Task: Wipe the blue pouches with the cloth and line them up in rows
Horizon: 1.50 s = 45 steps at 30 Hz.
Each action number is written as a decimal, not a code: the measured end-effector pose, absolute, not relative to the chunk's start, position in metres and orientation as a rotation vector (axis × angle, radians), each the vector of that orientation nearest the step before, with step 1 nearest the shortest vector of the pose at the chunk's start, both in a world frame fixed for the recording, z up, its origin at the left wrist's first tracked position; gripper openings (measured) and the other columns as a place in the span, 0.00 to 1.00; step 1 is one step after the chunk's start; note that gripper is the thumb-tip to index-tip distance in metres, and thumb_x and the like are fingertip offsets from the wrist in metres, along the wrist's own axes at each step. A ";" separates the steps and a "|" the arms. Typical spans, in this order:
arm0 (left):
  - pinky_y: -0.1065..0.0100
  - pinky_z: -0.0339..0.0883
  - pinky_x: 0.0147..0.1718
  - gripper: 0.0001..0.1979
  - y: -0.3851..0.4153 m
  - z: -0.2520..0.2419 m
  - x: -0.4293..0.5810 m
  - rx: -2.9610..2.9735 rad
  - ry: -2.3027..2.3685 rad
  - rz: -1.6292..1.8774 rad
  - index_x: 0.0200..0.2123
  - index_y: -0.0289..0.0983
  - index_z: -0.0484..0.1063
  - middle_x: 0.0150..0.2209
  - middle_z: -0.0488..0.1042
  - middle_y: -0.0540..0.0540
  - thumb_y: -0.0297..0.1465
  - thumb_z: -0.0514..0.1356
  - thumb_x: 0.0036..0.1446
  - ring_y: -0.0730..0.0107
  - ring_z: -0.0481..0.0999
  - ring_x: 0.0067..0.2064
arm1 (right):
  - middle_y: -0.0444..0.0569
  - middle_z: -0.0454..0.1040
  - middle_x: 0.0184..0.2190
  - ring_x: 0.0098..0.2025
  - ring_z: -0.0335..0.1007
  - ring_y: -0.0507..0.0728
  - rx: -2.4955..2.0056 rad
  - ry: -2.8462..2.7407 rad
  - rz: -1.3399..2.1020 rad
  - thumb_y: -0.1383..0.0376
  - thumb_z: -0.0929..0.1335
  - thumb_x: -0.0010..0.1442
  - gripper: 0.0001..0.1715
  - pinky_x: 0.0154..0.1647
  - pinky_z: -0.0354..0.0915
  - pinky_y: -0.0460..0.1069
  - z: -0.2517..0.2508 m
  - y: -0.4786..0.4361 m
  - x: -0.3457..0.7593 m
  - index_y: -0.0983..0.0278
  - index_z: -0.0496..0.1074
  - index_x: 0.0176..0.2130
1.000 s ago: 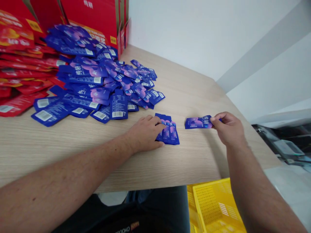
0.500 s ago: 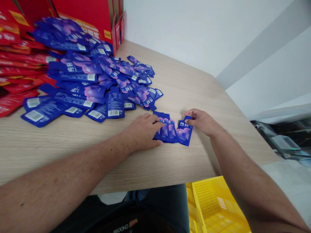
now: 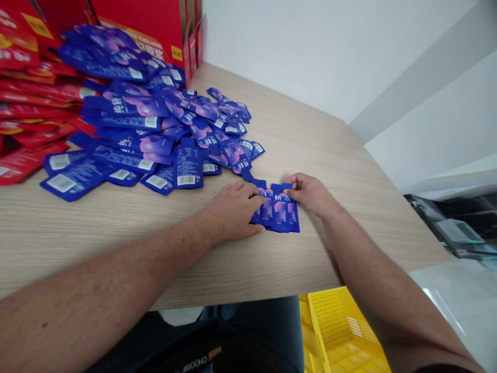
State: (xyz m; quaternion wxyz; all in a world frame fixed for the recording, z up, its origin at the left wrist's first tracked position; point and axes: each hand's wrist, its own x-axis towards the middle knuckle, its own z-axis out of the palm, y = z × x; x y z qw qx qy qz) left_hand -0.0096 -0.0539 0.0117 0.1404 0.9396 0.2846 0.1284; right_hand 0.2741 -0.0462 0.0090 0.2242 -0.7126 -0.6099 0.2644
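Several small blue pouches [image 3: 267,212] with pink and purple print lie overlapped in a short row on the table, their narrow tops pointing away from me. At the row's left end, my left hand [image 3: 235,212] is closed over the pouches, thumb at their lower edge and fingers curled on top. Between thumb and fingers, my right hand [image 3: 308,196] pinches the top of a blue pouch [image 3: 294,220] at the right end. That pouch partly overlaps its neighbour. The pouches' left part is hidden under my left hand.
A loose heap of blue pouches [image 3: 151,140] spreads over the table [image 3: 310,134] at the left and back. Red pouches [image 3: 34,114] are stacked farther left, with red cartons [image 3: 147,20] behind. A yellow crate [image 3: 330,321] stands below the table's front edge. A white wall borders the back.
My right hand has moved left with its pouch, which was apart from the row and now overlaps it. My left hand stays on the row. The view has shifted slightly.
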 end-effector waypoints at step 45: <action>0.43 0.59 0.69 0.31 -0.056 0.011 -0.007 2.728 0.835 0.372 0.61 0.36 0.76 0.62 0.73 0.34 0.47 0.65 0.61 0.40 0.67 0.67 | 0.49 0.78 0.28 0.31 0.69 0.57 -2.127 -2.196 0.386 0.43 0.76 0.55 0.24 0.30 0.56 0.51 0.023 0.024 0.156 0.60 0.75 0.31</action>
